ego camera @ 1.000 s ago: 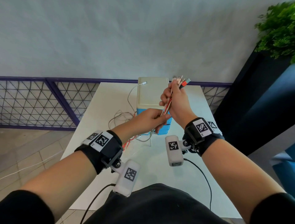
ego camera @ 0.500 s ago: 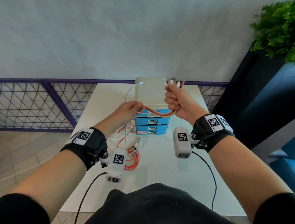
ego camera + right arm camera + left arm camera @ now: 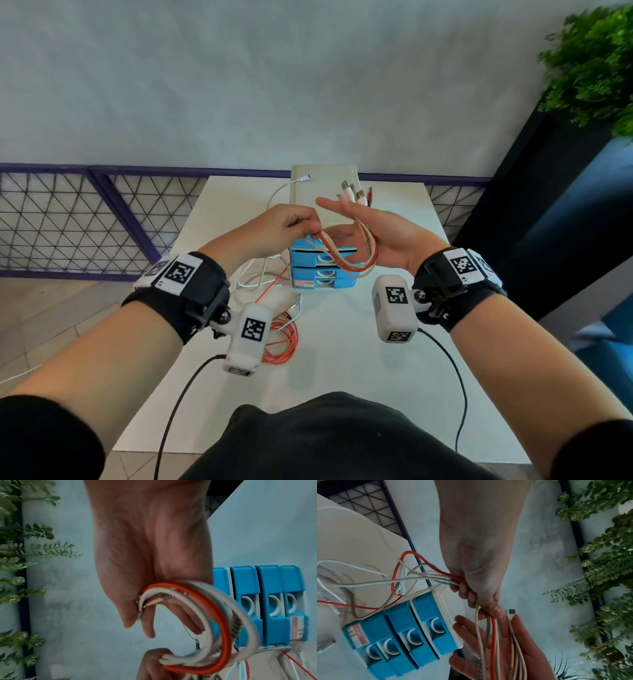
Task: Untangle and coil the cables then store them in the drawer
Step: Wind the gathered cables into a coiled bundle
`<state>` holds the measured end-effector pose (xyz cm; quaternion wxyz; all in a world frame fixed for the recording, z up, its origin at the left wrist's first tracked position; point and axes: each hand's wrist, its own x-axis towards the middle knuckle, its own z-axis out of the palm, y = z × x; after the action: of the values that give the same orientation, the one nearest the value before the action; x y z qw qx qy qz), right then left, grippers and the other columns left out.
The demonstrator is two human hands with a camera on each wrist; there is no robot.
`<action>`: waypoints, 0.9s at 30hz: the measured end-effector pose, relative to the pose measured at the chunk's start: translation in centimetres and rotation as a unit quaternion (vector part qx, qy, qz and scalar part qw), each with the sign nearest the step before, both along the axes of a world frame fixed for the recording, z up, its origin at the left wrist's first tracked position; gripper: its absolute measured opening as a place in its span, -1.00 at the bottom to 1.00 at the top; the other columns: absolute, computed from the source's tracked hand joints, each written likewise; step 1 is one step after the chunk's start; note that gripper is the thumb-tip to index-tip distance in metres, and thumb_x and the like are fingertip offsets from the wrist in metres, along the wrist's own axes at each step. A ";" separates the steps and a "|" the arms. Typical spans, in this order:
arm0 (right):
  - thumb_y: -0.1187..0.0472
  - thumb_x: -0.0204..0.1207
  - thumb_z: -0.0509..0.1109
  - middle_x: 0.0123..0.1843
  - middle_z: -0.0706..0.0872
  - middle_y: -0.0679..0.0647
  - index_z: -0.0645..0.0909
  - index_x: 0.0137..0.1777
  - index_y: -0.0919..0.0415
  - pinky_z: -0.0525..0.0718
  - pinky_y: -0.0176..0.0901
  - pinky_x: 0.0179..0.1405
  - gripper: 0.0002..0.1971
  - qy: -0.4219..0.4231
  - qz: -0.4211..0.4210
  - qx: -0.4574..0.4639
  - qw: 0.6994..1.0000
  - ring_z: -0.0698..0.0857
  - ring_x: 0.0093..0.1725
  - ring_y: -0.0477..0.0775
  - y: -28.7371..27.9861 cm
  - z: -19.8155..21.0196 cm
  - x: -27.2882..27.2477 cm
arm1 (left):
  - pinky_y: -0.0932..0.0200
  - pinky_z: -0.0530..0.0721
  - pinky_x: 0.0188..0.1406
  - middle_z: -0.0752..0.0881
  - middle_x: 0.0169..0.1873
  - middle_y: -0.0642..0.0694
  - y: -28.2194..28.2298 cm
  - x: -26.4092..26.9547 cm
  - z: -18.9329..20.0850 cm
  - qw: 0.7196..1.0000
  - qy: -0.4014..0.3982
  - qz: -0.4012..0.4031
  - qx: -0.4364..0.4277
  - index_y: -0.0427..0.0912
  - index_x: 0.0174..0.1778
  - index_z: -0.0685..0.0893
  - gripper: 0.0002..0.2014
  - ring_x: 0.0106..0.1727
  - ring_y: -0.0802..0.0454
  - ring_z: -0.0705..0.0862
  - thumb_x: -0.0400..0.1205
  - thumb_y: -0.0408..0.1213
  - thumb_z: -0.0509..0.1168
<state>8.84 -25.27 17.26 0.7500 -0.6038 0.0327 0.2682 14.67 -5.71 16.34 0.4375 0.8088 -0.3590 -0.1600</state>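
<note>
From my remote seat, reading left to right: a loose heap of orange and white cable slack (image 3: 279,337) lay on the white worktop (image 3: 342,377), below my left wrist, as it had half a second earlier. My left hand (image 3: 287,228) was raised above the worktop with its fingers curled, pinching the bundle of cables (image 3: 346,260) where the strands left the heap; in the left wrist view the orange, white and braided strands ran out from under its thumb. Earlier that hand had sat lower and further left; by this moment it had come up close to the right one.

Behind the hands stood the small blue drawer unit (image 3: 323,270), its drawers all pushed in, in the same place as before.

My right hand (image 3: 380,236) had changed most. Half a second before it was a fist around the cable ends; now the palm faced up with the fingers spread nearly straight. The cables draped across it in a hanging loop, apparently caught between thumb and palm, and the plugs (image 3: 354,195) stuck out past the fingertips.

A green plant (image 3: 589,65) filled the far right corner.
</note>
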 end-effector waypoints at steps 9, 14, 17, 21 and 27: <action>-0.11 0.74 0.00 0.20 0.74 0.34 0.38 0.49 0.21 0.68 0.16 0.22 -0.50 0.013 0.054 0.026 0.998 0.73 0.25 0.31 1.9 -0.8 -1.1 | 0.15 0.54 -0.12 0.70 -0.28 -0.06 -0.6 0.2 -0.2 0.998 -0.059 0.035 0.002 -0.20 -0.14 0.68 -0.88 -0.23 0.15 0.60 0.65 -0.27 0.28; 0.23 0.75 0.09 0.14 0.78 0.32 0.48 0.34 0.38 0.73 0.06 0.19 -0.70 -0.018 0.066 0.075 0.995 0.77 0.18 0.21 2.2 -1.4 -1.6 | 0.12 0.60 -0.20 0.76 -0.33 0.04 -0.2 0.5 -0.1 0.998 0.011 0.048 -0.025 -0.05 -0.18 0.47 -0.85 -0.34 0.13 0.66 0.63 -0.26 0.32; 0.31 0.74 0.10 -0.02 0.84 0.21 0.56 0.21 0.37 0.78 0.06 0.10 -0.77 -0.031 0.058 0.026 0.997 0.82 0.04 0.15 2.5 -1.4 -1.6 | 0.13 0.55 -0.30 0.72 -0.34 -0.06 -0.1 0.8 0.0 0.998 0.036 0.049 0.003 -0.02 -0.17 0.46 -0.86 -0.39 0.04 0.62 0.64 -0.13 0.27; 0.27 0.77 0.08 -0.15 0.80 0.14 0.53 0.09 0.26 0.77 0.04 0.00 -0.81 -0.025 0.077 -0.031 0.996 0.82 -0.08 0.12 2.8 -1.4 -1.4 | 0.15 0.56 -0.38 0.75 -0.32 -0.20 -0.2 1.0 0.0 0.996 0.035 0.068 0.034 -0.04 -0.16 0.50 -0.80 -0.40 0.04 0.63 0.60 0.00 0.28; 0.20 0.77 0.11 -0.41 0.37 -0.02 0.49 -0.01 0.20 0.42 -0.34 -0.52 -0.82 -0.066 0.037 -0.122 0.990 0.35 -0.53 -0.13 2.7 -1.9 -0.7 | 0.31 0.36 -0.67 0.42 -0.65 -0.02 -0.3 0.6 0.5 0.981 0.147 0.087 0.093 -0.23 -0.16 0.51 -0.58 -0.67 0.10 0.36 0.69 0.10 0.07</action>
<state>8.11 -22.58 15.33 0.6609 -0.7077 -0.0072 0.2495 15.23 -6.03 16.81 0.4204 0.8420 -0.2023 -0.2709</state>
